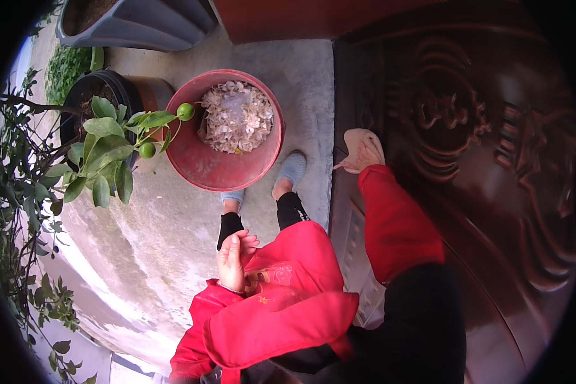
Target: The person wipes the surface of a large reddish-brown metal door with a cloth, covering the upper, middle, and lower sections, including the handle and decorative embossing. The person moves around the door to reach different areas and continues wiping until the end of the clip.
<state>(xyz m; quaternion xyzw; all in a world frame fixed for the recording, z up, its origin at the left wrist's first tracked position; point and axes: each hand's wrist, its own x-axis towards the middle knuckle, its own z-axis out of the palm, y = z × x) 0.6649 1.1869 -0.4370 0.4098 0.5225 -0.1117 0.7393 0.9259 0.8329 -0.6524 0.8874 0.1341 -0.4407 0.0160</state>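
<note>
My right hand (367, 156) presses a pale beige cloth (360, 140) against the lower edge region of a dark, glossy red-brown door (437, 201) with raised relief patterns. A corner of the cloth hangs out beside the wrist. A red oversleeve (398, 225) covers that forearm. In front of my red apron (297, 259), my left hand (231, 259) is held up with loosely bent fingers and nothing in it. A bracelet circles the left wrist.
A red plastic bucket (221, 173) holding pale, dry plant flakes stands on the concrete floor (173, 225) by my feet. A potted citrus tree (105, 139) with green fruit reaches over its rim. Beyond stands a large grey planter (149, 24). A concrete step edge (332, 96) borders the door.
</note>
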